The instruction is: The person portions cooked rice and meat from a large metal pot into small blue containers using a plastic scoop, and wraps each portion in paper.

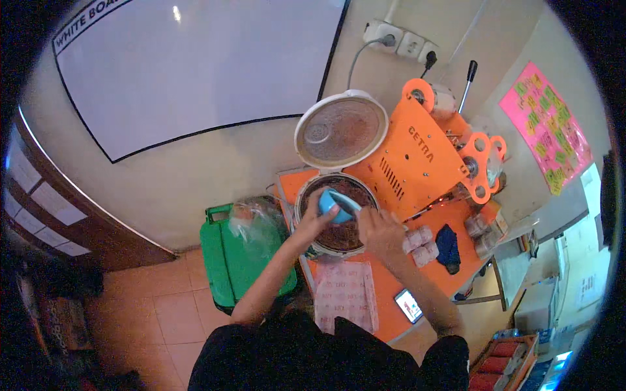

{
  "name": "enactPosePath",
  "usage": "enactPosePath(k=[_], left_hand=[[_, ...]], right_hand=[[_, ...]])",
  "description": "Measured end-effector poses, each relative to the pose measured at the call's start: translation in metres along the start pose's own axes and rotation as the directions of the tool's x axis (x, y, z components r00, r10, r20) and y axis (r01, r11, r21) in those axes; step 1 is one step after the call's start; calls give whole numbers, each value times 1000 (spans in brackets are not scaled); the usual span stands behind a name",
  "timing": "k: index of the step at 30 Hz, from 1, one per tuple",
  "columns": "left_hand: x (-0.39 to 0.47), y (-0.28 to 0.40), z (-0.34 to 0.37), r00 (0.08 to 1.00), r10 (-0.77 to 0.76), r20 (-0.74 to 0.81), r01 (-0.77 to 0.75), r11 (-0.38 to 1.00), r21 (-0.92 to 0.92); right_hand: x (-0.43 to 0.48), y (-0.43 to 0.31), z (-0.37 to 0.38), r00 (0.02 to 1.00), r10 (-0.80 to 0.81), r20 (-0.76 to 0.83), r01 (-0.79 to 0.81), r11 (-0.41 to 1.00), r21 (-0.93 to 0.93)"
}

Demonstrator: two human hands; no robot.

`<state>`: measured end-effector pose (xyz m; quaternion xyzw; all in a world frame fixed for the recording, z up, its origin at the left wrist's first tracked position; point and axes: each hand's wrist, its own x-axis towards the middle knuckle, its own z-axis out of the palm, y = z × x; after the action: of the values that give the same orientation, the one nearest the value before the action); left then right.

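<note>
Over a round cooker [299, 209] with its lid [342, 132] raised, my left hand [317, 213] holds a small blue bowl [334, 205] tilted on its side. My right hand [375, 229] is closed at the bowl's right rim, by a pale, flat edge that may be a utensil; which of the two the fingers grip is partly hidden. Dark reddish-brown food [342, 238] fills the pot beneath both hands. Just in front of the cooker lies a printed paper sheet [344, 293] on the orange table [391, 333].
An orange sealing machine [415, 156] stands right of the cooker. Wrapped packs [421, 245], a dark cloth [447, 249] and a phone [408, 306] lie on the table. A green lidded bin [249, 264] stands at left, with a clear plastic bag [254, 225] on it.
</note>
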<state>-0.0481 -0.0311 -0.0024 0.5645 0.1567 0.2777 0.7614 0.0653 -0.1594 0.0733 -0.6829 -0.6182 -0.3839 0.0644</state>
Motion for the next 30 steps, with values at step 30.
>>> enactPosePath(k=[30], left_hand=[[-118,-53,-29,902,-290,319,349,926,-145]], right_hand=[[-43,51,51,850,-62,523,-188,892,411]])
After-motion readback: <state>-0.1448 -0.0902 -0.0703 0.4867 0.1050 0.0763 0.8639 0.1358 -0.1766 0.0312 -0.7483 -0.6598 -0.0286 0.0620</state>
